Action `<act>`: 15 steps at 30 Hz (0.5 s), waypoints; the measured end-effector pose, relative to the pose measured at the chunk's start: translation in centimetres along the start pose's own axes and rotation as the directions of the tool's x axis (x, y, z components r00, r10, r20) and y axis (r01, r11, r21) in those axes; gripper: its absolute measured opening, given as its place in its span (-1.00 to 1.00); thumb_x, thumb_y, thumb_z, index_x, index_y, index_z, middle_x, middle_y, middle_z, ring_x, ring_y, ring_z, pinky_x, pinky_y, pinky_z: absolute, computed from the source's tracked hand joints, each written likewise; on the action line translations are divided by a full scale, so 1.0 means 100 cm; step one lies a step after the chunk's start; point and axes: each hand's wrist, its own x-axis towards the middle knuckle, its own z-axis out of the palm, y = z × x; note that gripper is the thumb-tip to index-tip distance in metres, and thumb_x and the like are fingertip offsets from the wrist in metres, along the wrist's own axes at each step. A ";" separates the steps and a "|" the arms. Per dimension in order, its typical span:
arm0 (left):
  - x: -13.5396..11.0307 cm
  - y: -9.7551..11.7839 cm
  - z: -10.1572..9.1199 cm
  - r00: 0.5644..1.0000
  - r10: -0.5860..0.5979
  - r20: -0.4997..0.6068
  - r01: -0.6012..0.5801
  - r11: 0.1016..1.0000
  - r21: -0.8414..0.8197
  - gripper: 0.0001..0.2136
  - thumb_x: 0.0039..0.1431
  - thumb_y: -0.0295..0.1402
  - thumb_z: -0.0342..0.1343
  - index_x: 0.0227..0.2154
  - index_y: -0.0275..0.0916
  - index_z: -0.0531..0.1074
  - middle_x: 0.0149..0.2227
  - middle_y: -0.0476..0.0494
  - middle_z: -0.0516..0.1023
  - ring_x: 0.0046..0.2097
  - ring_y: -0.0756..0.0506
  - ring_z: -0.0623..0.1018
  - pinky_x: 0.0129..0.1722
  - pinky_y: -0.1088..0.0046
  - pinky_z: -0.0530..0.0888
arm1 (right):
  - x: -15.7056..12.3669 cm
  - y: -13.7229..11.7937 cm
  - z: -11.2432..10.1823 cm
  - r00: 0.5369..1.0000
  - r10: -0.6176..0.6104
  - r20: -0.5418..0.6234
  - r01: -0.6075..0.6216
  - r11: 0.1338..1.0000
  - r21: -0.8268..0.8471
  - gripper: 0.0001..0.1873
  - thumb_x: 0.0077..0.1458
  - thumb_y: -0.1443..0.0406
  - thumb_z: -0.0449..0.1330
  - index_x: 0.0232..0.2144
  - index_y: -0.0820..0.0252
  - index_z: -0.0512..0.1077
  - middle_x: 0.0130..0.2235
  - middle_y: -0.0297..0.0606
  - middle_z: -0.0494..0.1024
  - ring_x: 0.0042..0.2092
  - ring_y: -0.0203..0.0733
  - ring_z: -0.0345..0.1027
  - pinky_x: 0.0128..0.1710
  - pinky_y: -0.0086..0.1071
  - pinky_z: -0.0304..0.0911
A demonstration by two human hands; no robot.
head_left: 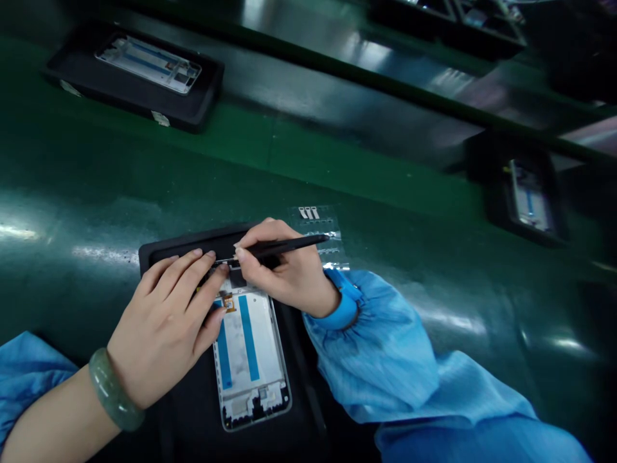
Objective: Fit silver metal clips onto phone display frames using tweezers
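Observation:
A phone frame [263, 344] lies in a black tray [301, 392], its silver inside facing up with two blue strips. Over its upper left part rests my left hand [166, 315], fingers stretched out and fingertips touching near the top edge. My right hand [289, 273] is closed in a pinch around slim black tweezers [284, 245]. Their thin metal tip points left at the frame's top edge, close to my left fingertips. What lies right under the tip is partly hidden by the fingers. A small copper-coloured flex piece [229, 303] shows beside my left thumb.
A clear sheet [315, 226] with several small pale pieces lies just beyond my right hand. Another black tray [130, 96] holding a phone frame [149, 62] stands far left. At the far right, a third tray [501, 212] holds another frame [530, 196]. The table [385, 206] is green.

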 end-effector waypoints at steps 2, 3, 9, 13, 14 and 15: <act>0.000 0.000 0.000 1.000 0.002 0.003 -0.002 1.000 0.002 -0.62 0.20 -0.29 -0.05 0.06 -0.31 0.31 0.06 -0.27 0.38 0.11 -0.25 0.33 0.06 0.11 0.29 | 0.000 0.000 0.000 1.000 -0.003 -0.009 0.003 1.000 0.001 -0.91 0.03 0.41 0.16 -0.36 0.16 0.33 -0.38 -0.34 0.44 -0.34 -0.31 0.35 -0.35 -0.42 0.29; 0.000 0.000 0.000 1.000 0.003 0.002 -0.003 1.000 0.002 -0.62 0.20 -0.29 -0.05 0.06 -0.31 0.31 0.06 -0.27 0.38 0.11 -0.25 0.33 0.06 0.11 0.29 | 0.000 0.000 0.000 1.000 -0.003 -0.010 0.003 1.000 -0.008 -0.91 0.03 0.41 0.16 -0.36 0.16 0.33 -0.38 -0.34 0.44 -0.34 -0.30 0.35 -0.35 -0.41 0.29; 0.000 0.000 0.000 1.000 0.005 -0.006 -0.005 1.000 0.002 -0.62 0.21 -0.29 -0.05 0.04 -0.32 0.32 0.06 -0.27 0.39 0.11 -0.25 0.33 0.06 0.11 0.29 | 0.001 -0.002 0.001 1.000 0.000 0.008 0.001 0.999 -0.041 -0.92 0.03 0.41 0.13 -0.39 0.15 0.33 -0.40 -0.34 0.44 -0.35 -0.29 0.34 -0.35 -0.40 0.29; 0.000 0.000 0.000 1.000 0.006 -0.001 -0.006 1.000 0.008 -0.62 0.20 -0.30 -0.05 0.05 -0.32 0.31 0.06 -0.28 0.38 0.11 -0.25 0.33 0.06 0.11 0.29 | 0.001 -0.003 0.002 1.000 0.010 -0.003 -0.011 0.997 -0.071 -0.93 0.03 0.41 0.14 -0.40 0.15 0.33 -0.39 -0.34 0.45 -0.35 -0.30 0.34 -0.35 -0.40 0.28; 0.000 0.000 0.000 1.000 0.006 -0.003 -0.006 1.000 0.012 -0.62 0.20 -0.30 -0.05 0.05 -0.32 0.31 0.06 -0.28 0.38 0.11 -0.25 0.33 0.06 0.11 0.29 | 0.002 -0.004 0.002 1.000 0.016 -0.008 -0.017 0.996 -0.086 -0.93 0.03 0.41 0.13 -0.40 0.15 0.33 -0.39 -0.34 0.45 -0.34 -0.30 0.34 -0.34 -0.40 0.28; 0.000 -0.001 0.000 1.000 0.006 -0.005 -0.006 1.000 0.015 -0.62 0.20 -0.30 -0.05 0.05 -0.32 0.31 0.06 -0.28 0.38 0.11 -0.26 0.33 0.06 0.10 0.29 | 0.002 -0.004 0.002 1.000 0.021 -0.015 -0.022 0.995 -0.094 -0.92 0.03 0.41 0.13 -0.39 0.15 0.33 -0.37 -0.34 0.46 -0.34 -0.30 0.34 -0.33 -0.41 0.28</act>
